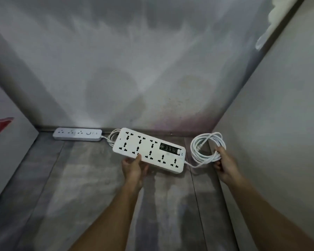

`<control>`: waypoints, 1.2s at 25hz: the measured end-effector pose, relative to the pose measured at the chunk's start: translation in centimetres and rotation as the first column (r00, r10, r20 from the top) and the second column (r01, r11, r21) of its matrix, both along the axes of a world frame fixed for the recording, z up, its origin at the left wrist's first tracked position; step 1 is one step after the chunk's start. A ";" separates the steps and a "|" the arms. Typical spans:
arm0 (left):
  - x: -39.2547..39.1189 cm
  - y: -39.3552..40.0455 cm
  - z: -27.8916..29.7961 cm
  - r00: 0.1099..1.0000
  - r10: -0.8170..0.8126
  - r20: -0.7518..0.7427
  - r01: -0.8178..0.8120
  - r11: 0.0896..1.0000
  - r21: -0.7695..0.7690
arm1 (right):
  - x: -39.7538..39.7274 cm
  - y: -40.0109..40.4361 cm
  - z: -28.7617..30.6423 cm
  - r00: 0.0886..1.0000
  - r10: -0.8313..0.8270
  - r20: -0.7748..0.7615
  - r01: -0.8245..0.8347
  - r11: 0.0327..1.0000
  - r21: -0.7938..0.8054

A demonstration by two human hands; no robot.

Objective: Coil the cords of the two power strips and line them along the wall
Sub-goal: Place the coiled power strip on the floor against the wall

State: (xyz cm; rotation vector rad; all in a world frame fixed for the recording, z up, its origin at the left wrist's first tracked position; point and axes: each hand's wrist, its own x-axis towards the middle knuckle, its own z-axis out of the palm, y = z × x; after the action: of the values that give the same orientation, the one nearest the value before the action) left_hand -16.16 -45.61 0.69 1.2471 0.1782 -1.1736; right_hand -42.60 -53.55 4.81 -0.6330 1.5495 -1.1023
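A wide white power strip [149, 150] with several sockets and a black panel is lifted above the floor, tilted; my left hand [134, 166] grips its near edge, thumb on top. Its white cord is wound into a coil [205, 147] that my right hand [225, 163] holds at the coil's lower right. A short length of cord runs from the strip's right end to the coil. A narrow white power strip [77, 134] lies along the base of the back wall, its coiled cord [111, 137] partly hidden behind the wide strip.
The grey back wall [134, 69] meets a beige side wall [270, 124] on the right, close to the coil. A white panel with red marks [4, 124] stands on the left. Grey plank flooring [80, 178] spreads below.
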 end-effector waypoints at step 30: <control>-6.6 -16.2 -9.4 0.997 0.069 -0.031 -0.058 0.962 0.267 | 1.0 -10.9 -13.3 0.959 -0.281 -0.022 0.282 0.958 0.050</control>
State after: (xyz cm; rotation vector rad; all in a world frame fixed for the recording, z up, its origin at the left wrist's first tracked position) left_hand -22.80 -61.85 -8.70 1.4423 0.4143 -1.1453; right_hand -41.65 -64.47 -8.47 -0.3914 1.7127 -1.2650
